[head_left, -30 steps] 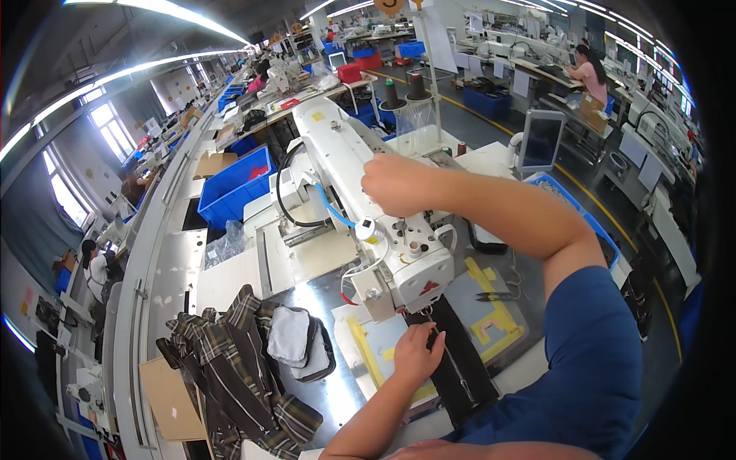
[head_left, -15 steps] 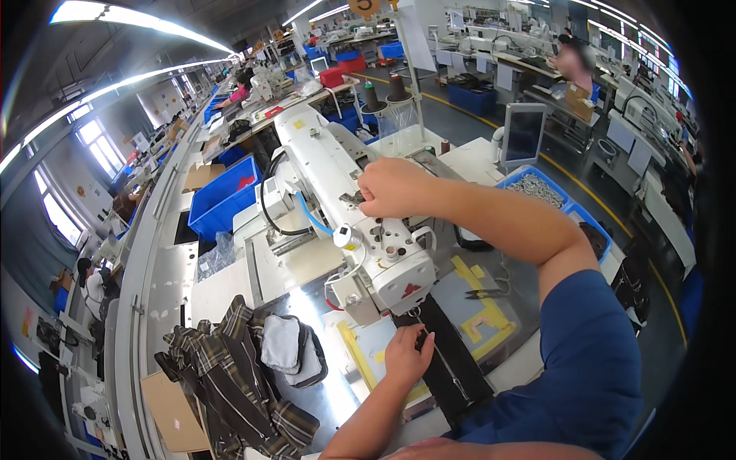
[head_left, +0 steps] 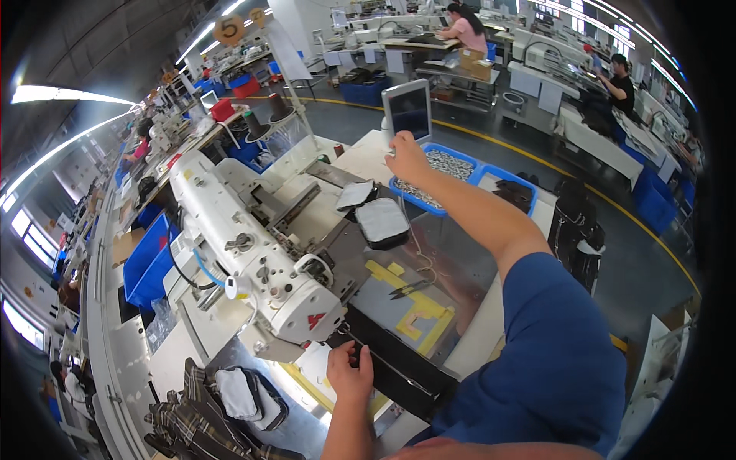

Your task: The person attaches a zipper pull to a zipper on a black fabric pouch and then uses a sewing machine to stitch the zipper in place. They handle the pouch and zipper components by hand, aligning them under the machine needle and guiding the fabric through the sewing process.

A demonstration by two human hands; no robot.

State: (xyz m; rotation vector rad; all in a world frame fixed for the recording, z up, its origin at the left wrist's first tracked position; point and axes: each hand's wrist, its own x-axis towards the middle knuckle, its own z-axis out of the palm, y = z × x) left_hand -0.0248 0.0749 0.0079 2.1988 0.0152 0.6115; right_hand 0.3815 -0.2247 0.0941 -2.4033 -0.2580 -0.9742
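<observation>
A black fabric strip point(head_left: 401, 353) with a silvery zip point(head_left: 383, 359) lies slantwise by the sewing machine's white head point(head_left: 295, 307).

The zippered strip point(head_left: 399, 356) lies near, before the sewing machine point(head_left: 238, 238); snips point(head_left: 412, 288) lie right of the machine, the tray point(head_left: 416, 202) beyond them, garments point(head_left: 195, 414) near left.
</observation>
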